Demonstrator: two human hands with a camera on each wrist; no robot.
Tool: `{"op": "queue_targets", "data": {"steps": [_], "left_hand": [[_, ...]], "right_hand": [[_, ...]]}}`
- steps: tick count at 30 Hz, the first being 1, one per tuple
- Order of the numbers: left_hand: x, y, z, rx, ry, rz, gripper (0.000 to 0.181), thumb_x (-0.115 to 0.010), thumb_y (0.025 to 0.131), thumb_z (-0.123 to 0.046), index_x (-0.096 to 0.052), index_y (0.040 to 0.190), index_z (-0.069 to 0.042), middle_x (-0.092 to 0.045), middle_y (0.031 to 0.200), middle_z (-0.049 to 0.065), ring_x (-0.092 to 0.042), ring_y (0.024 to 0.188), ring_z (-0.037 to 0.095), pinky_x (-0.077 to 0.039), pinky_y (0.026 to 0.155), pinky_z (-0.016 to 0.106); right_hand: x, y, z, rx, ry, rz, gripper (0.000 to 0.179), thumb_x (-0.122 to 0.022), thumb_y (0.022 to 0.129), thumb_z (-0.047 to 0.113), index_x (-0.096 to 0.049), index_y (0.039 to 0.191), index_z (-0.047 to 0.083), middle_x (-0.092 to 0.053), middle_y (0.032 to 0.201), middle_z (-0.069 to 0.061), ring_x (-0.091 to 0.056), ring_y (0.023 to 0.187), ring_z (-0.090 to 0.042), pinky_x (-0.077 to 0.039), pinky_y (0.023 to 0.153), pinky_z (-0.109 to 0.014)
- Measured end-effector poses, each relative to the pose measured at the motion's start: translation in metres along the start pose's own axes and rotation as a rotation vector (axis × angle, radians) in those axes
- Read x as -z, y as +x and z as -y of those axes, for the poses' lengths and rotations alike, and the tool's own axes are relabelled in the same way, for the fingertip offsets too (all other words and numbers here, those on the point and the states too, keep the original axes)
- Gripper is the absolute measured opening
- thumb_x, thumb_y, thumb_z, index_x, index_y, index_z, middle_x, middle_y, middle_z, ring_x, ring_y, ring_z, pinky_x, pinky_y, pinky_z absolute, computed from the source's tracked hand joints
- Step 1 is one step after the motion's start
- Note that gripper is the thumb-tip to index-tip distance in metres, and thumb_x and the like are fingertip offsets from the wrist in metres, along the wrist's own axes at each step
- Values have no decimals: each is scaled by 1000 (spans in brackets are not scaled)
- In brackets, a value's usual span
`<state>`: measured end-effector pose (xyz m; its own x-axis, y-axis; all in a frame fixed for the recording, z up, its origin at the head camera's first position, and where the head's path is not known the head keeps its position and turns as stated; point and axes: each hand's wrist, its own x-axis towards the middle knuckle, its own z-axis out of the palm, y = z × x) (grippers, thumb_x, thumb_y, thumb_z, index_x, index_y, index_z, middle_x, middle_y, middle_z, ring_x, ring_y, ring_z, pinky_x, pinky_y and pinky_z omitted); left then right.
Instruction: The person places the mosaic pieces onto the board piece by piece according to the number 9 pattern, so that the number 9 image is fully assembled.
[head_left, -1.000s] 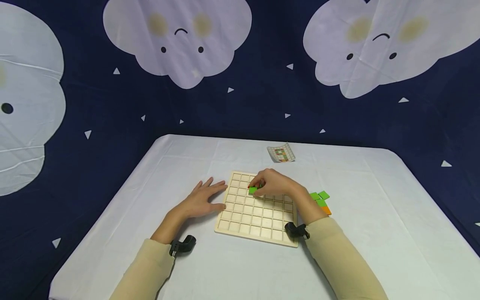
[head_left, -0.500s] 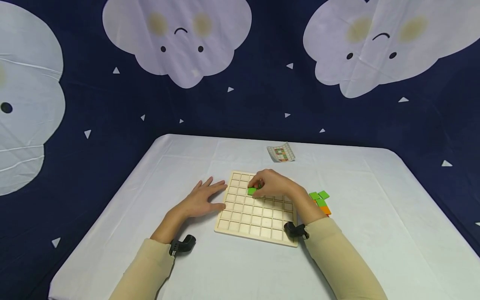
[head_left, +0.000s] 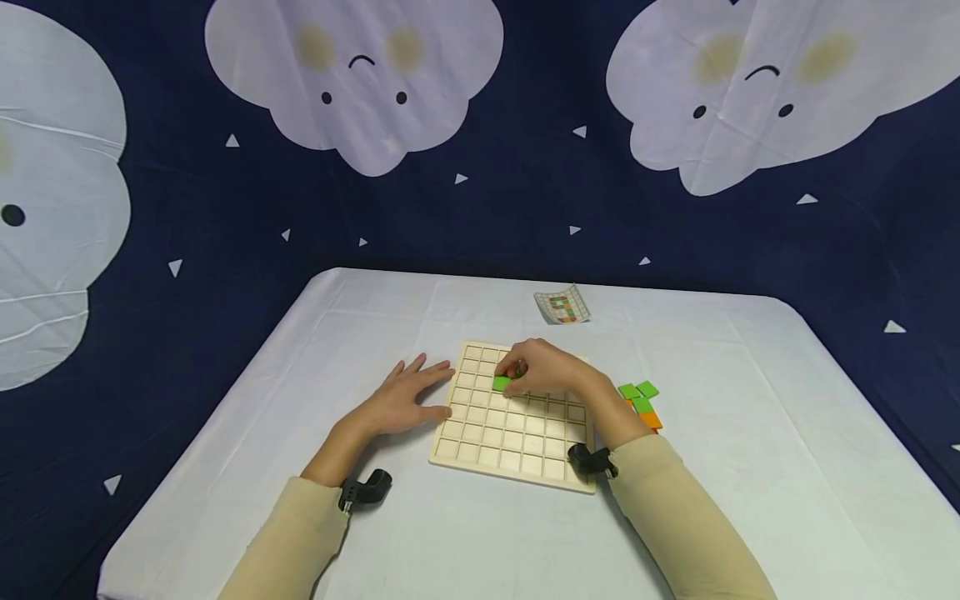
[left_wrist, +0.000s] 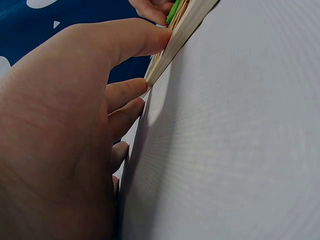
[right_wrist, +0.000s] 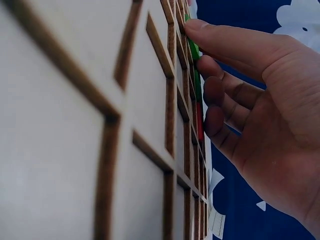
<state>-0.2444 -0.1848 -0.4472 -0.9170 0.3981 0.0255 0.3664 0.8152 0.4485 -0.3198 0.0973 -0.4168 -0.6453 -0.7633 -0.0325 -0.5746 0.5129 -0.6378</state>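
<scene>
My left hand (head_left: 400, 402) is spread at the left edge of a wooden grid board (head_left: 491, 437), thumb and fingertip touching its side. In the left wrist view, the thumb meets the board's pale rim (left_wrist: 185, 37). Over the board's upper part, my right hand (head_left: 546, 367) pinches a flat green square tile (head_left: 501, 383) between thumb and fingers, low over the grid. Another green tile (right_wrist: 198, 85) and a red tile (right_wrist: 200, 122) lie in the grid beside it in the right wrist view. My right hand mostly hides them from the head camera.
Right of the board lie several loose green tiles (head_left: 647, 389) and an orange tile (head_left: 650, 419), with a bit of red beneath. A curled pattern card (head_left: 562, 307) rests behind the board. White cloth covers the table (head_left: 390, 308); a dark blue cloud-printed curtain (head_left: 525, 200) hangs behind.
The green tile in my right hand has shifted slightly left and lies flatter against the grid. My left hand has stayed in place.
</scene>
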Motion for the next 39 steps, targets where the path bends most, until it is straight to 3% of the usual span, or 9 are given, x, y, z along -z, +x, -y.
{"op": "queue_targets", "data": {"steps": [12,19,39], "left_hand": [[1,0,-2,16,5,9,71,-64,84,-52,-43,146,-23,-32,153,-6,-8,145,26,0,115,48],[1,0,-1,10,2,6,71,-64,84,-51,-43,146,-23,-31,153,-6,-8,145,26,1,115,48],[-1,0,-2,16,6,4,72,-64,84,-52,-44,146,-23,-32,153,-6,-8,145,26,0,115,48]], "right_hand": [[9,-7,-1,1,29,-16,29,-76,84,17,-72,112,11,-64,93,0,-62,82,-16,-53,71,-33],[18,-16,-3,-40,0,-63,30,-75,84,21,-72,113,14,-64,96,2,-60,84,-14,-52,71,-33],[29,-45,-24,-40,40,-148,30,-73,86,19,-71,113,9,-64,90,3,-58,79,-20,-51,64,-36]]}}
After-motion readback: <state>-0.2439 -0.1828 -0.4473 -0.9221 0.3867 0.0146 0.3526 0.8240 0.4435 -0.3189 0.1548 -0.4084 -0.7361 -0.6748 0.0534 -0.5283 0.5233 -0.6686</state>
